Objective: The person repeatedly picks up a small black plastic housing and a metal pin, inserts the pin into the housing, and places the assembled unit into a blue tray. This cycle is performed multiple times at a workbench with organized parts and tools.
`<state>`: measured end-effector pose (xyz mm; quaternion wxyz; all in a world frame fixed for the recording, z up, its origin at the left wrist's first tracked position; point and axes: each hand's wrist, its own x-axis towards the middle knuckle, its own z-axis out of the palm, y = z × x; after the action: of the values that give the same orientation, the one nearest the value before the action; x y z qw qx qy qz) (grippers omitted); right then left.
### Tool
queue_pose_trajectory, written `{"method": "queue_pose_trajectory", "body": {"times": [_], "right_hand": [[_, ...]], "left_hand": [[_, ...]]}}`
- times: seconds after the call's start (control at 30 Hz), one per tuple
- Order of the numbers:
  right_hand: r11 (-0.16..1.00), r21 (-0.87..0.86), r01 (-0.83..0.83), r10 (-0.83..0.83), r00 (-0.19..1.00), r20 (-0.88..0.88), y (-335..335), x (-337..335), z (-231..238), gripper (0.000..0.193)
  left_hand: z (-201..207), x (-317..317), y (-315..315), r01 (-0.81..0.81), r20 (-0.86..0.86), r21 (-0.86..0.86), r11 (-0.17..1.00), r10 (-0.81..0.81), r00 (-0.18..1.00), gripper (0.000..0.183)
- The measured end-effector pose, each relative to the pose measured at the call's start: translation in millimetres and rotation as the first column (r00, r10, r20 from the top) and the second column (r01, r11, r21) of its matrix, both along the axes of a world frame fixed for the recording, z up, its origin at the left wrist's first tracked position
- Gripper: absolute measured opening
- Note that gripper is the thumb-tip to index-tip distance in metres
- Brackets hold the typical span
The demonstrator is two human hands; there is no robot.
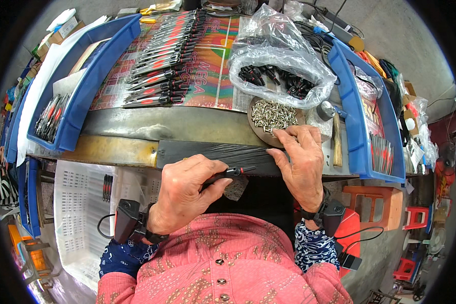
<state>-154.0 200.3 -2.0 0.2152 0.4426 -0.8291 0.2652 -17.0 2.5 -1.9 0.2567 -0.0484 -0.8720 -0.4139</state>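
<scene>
My left hand [187,188] is closed round a slim black handle [231,173] with a thin dark rod sticking out of its end toward the right. Most of the handle is hidden by my fingers. At the bench edge my right hand [303,159] reaches over the rim of a round brown dish [257,133]. Its index fingertip touches the small silver metal pieces [272,115] heaped there, while the thumb stays apart near the dark edge strip. I see nothing between thumb and finger.
Slender red-and-black tools [162,61] lie in a long row on a colourful sheet. Beyond the dish sits a clear plastic bag [283,50] of black parts. Blue trays [93,81] flank the bench; a hammer [334,126] lies right. Below left is a white basket [78,223].
</scene>
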Motion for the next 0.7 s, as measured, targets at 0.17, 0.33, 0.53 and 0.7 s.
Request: {"method": "queue_pose_trajectory", "body": {"times": [0.17,0.33,0.53,0.7], "right_hand": [[1.000,-0.007,0.000,0.000,1.000,0.016,-1.1,-1.5,-5.7,0.030],[1.000,-0.007,-0.012,0.012,1.000,0.020,-0.1,-3.8,-5.9,0.027],[0.999,0.007,-0.051,0.051,0.999,0.014,0.2,-6.3,-0.9,0.021],[0.996,-0.005,-0.093,0.093,0.994,0.061,0.0,-9.1,4.1,0.014]], "left_hand": [[-1.4,-1.8,-1.6,0.001,0.017,0.022,1.000,-0.001,1.000,0.022],[-2.1,-2.8,-0.6,-0.002,0.023,0.007,1.000,0.002,1.000,0.022],[-1.2,-2.7,2.3,-0.002,0.014,-0.009,1.000,0.002,1.000,0.022],[1.9,-0.2,4.1,0.010,0.031,-0.011,1.000,-0.010,0.999,0.022]]}}
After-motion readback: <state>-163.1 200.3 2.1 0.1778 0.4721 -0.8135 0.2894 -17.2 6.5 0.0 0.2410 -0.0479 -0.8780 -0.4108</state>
